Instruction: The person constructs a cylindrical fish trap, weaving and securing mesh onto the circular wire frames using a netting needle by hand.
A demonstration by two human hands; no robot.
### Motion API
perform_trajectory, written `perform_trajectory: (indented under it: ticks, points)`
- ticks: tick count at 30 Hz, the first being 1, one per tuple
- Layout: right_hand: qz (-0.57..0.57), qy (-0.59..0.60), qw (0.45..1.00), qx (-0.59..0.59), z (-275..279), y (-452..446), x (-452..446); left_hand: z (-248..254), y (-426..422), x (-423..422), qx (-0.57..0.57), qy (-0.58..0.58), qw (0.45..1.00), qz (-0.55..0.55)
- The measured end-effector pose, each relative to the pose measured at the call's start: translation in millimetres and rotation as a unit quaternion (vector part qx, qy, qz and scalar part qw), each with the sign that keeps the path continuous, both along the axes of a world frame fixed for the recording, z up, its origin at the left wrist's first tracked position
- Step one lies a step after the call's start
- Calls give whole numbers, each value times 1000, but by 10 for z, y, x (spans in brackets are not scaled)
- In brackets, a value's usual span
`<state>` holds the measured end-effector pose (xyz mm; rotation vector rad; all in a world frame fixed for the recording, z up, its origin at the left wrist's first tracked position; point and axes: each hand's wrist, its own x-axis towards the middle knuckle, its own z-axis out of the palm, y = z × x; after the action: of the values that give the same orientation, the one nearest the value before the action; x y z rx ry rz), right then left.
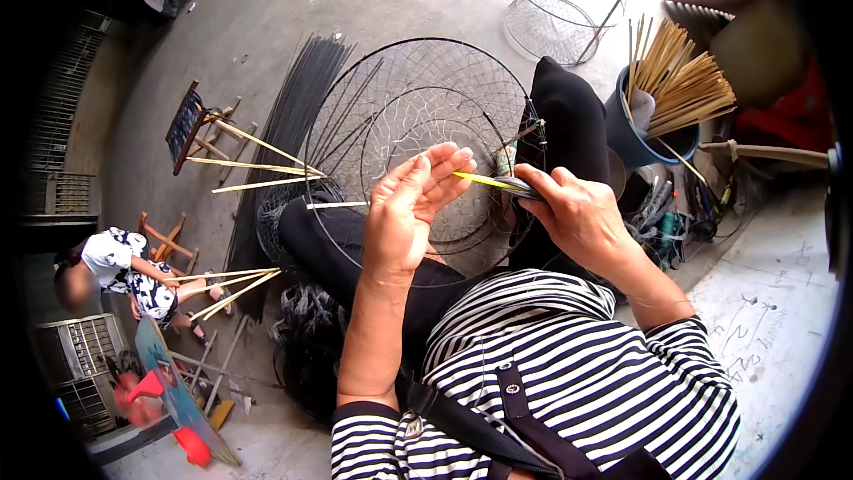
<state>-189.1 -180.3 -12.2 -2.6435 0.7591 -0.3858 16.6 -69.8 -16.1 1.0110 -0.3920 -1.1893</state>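
A round net cage (426, 43) with a dark hoop rests on my lap, its mesh spreading below my hands. My right hand (569, 209) grips a dark, rounded tool (524, 187), from which a yellow strip (484, 180) points left. The strip's far end reaches the fingertips of my left hand (413, 204), which is palm up above the hoop with its fingers curled. Whether those fingers pinch the strip is hard to make out.
A blue bucket (617, 120) of wooden sticks (680, 80) stands at the right. Another net cage (555, 22) is at the top. Dark rods (293, 116) and a small stool (188, 129) lie left. A seated person (133, 271) holds pale sticks (235, 280).
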Motion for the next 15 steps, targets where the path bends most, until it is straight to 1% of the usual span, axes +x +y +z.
perform_trajectory:
  ticks: [2, 4, 7, 9, 10, 11, 12, 13, 14, 15]
  points:
    - [8, -10, 1000, 21, -24, -7, 24, -8, 2, -19, -1, -7, 1000, 5]
    - [20, -37, 998, 50, -74, -30, 59, 1, 11, -16, -5, 14, 1000, 0]
    - [66, -129, 982, 122, -196, -47, 165, -23, -2, -29, -18, 63, 998, -8]
    - [43, -204, 963, 172, -190, 11, 286, -16, -26, -69, -31, 119, 992, 4]
    - [33, -241, 950, 198, -176, 36, 352, -39, -53, -96, -34, 68, 997, 7]
    - [24, -224, 955, 195, -146, 46, 401, -82, -80, -129, -37, 17, 999, 10]
    - [54, -274, 941, 193, -139, 40, 487, -103, -103, -165, -39, -34, 999, 12]
    - [84, -323, 923, 190, -134, 11, 595, -90, -91, -209, -25, -77, 996, 43]
    - [113, -371, 903, 187, -132, -10, 655, -84, -66, -178, -37, -61, 997, 40]
    - [107, -334, 898, 265, -91, -57, 602, -71, -24, -101, -49, -46, 997, 39]
